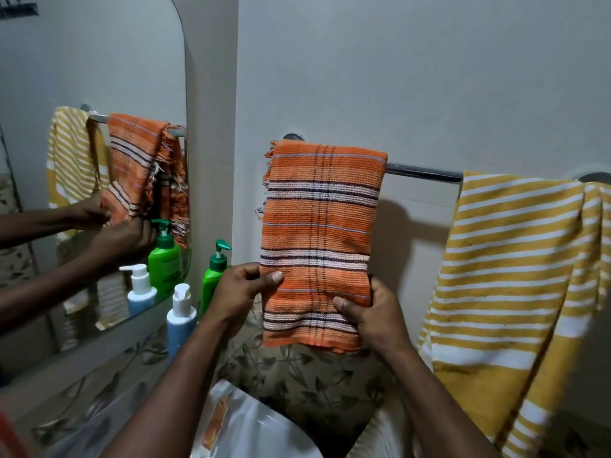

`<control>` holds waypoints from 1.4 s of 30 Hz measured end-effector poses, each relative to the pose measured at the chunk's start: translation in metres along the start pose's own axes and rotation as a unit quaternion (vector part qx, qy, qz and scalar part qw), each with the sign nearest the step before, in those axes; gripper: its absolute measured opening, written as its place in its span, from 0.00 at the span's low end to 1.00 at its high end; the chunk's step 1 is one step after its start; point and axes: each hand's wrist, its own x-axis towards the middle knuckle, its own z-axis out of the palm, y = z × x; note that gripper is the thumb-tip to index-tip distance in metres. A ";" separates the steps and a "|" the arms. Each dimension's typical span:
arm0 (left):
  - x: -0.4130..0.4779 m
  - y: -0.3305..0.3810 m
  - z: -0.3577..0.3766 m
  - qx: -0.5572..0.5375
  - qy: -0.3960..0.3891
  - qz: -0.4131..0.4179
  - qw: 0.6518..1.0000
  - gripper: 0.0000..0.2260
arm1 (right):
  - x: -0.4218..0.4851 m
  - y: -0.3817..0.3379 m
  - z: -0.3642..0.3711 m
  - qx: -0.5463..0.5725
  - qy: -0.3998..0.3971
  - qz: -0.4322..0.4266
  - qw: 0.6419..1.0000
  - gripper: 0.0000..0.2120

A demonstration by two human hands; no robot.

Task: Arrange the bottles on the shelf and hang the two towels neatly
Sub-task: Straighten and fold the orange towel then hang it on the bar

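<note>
While draped over chrome wall rail (423, 171), orange striped woven towel (322, 233) is pinched at lower edges: left hand (241, 289) at 8 o'clock, right hand (373, 312) at 4 o'clock. Judged soft, light, limp; edges best gripped.

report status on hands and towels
Left hand, right hand pinching orange towel low down. Orange towel draped over rail, yellow towel hanging beside it, apart. Nothing blocking.

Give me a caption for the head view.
Left hand and right hand grip the orange towel on the rail, beside the yellow towel; green bottle and blue bottle nearby.
</note>
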 end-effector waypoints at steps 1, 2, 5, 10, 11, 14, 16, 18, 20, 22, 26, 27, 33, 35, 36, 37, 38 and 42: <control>0.001 0.000 0.002 0.001 0.010 -0.002 1.000 0.06 | 0.000 0.002 -0.001 0.003 0.000 0.001 1.000 0.16; 0.000 0.001 0.005 -0.006 0.017 -0.004 1.000 0.07 | 0.000 0.005 -0.002 0.005 0.000 0.002 1.000 0.16; 0.000 0.001 0.009 -0.038 0.015 -0.021 0.999 0.12 | -0.005 0.017 0.003 0.021 -0.012 0.027 0.999 0.19; -0.006 0.003 0.009 -0.043 -0.027 -0.029 0.998 0.14 | -0.021 0.035 0.018 -0.008 -0.020 0.067 0.998 0.39; -0.007 0.005 0.008 -0.044 -0.048 -0.037 0.997 0.14 | -0.022 0.039 0.019 -0.010 -0.010 0.068 0.998 0.36; -0.007 0.008 0.003 -0.033 -0.136 -0.100 0.985 0.18 | -0.018 0.041 0.018 -0.010 -0.003 0.080 0.997 0.25; -0.005 0.004 -0.002 -0.002 -0.164 -0.124 0.979 0.22 | -0.015 0.040 0.017 -0.008 -0.015 0.080 0.997 0.24; -0.003 -0.002 -0.006 0.022 -0.155 -0.111 0.981 0.24 | -0.014 0.038 0.013 -0.012 -0.024 0.070 0.997 0.26; 0.000 -0.003 -0.007 0.026 -0.141 -0.089 0.986 0.29 | -0.013 0.039 0.006 -0.009 -0.040 0.060 0.997 0.24; 0.002 0.002 -0.005 0.019 -0.124 -0.063 0.990 0.28 | -0.014 0.040 0.000 -0.003 -0.061 0.055 0.997 0.24; 0.000 0.004 0.005 0.019 -0.085 -0.036 0.996 0.14 | -0.016 0.043 -0.007 0.029 -0.078 0.073 0.994 0.29; -0.001 0.002 0.008 0.016 -0.072 -0.033 0.997 0.13 | -0.017 0.044 -0.008 0.039 -0.080 0.083 0.993 0.28; -0.011 0.002 0.024 0.048 0.007 0.007 0.999 0.13 | -0.025 0.041 0.001 0.041 -0.061 0.104 0.992 0.20; -0.015 0.000 0.025 0.066 0.015 0.007 0.998 0.20 | -0.027 0.040 0.005 0.028 -0.043 0.100 0.994 0.18; -0.016 -0.001 0.025 0.049 0.024 -0.004 0.999 0.21 | -0.027 0.041 0.006 0.019 -0.035 0.097 0.994 0.17; -0.017 -0.004 0.023 0.004 0.031 -0.022 0.999 0.20 | -0.026 0.042 0.006 0.009 -0.029 0.094 0.995 0.15; -0.019 -0.005 0.021 -0.053 0.036 -0.042 0.997 0.17 | -0.025 0.044 0.005 -0.003 -0.022 0.089 0.996 0.14; -0.018 -0.013 0.006 -0.104 -0.039 -0.059 0.992 0.10 | -0.022 0.050 -0.002 -0.025 -0.004 0.088 0.996 0.09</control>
